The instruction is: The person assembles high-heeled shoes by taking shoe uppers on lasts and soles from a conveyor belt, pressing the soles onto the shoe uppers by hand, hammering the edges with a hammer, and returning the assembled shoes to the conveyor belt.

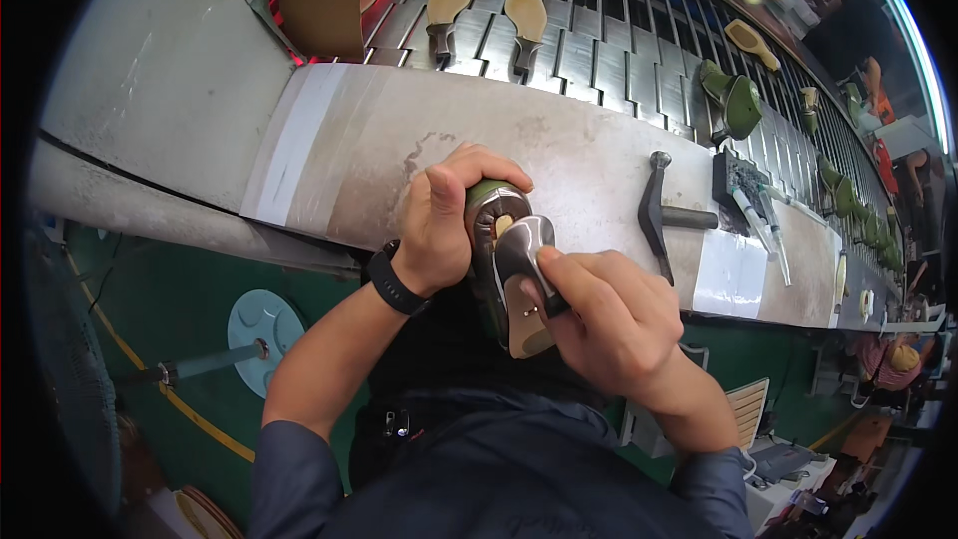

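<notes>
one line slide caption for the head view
Both hands, left and right, hold an olive shoe upper on its last beside a hammer.

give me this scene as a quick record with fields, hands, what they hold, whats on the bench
left hand: left hand grips the olive-green shoe upper on its last, sole side up
right hand: right hand presses the tan insole with a grey metallic heel piece onto that shoe
wrist: black wristband on the left wrist
bench: worn grey metal worktop
tools: black-headed hammer lying to the right; white tubes beyond it
behind: slatted metal conveyor carrying more shoes
</notes>
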Available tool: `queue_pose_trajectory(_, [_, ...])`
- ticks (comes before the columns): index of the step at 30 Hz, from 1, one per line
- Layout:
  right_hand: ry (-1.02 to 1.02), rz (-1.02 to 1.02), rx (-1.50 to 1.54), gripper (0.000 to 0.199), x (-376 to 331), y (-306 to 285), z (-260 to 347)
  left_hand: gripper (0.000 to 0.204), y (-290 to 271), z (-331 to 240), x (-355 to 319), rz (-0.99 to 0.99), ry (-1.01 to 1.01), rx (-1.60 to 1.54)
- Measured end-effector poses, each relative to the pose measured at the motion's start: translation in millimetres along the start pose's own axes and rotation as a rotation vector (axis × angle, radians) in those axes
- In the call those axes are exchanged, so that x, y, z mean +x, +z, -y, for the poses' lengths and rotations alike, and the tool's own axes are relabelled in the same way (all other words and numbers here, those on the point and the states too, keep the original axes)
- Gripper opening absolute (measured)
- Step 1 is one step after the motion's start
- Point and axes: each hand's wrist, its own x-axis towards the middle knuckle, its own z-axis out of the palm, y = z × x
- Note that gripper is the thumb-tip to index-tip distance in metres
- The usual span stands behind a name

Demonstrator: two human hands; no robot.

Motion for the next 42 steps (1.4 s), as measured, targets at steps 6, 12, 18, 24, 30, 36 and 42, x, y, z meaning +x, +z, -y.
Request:
queue_pose_trajectory(6, [-0.007,-0.037,0.013,0.034,-3,23,-8,0.106,-6,-4,2,0.079,0.042,0.158])
queue_pose_trajectory(12, [-0.007,-0.027,0.016,0.032,-4,28,-11,0.104,-6,-4,1,0.076,0.039,0.157])
queue_pose_trajectory(18, [0.017,-0.025,-0.018,0.035,2,31,-8,0.102,-9,-3,5,0.078,0.068,0.171])
queue_pose_trajectory(24, [0.027,-0.055,-0.107,0.036,16,37,-28,0.073,-13,6,36,0.136,0.144,0.065])
queue_pose_trajectory(30, [0.252,-0.028,-0.043,0.028,26,46,-62,0.042,-6,32,59,0.171,-0.192,-0.192])
queue_pose_trajectory(36, [1.006,0.309,0.411,0.033,12,28,-69,0.038,-1,30,56,0.100,-0.202,-0.214])
queue_pose_trajectory(42, [1.060,0.439,0.470,0.042,22,27,-73,0.037,2,32,60,0.068,-0.147,-0.110])
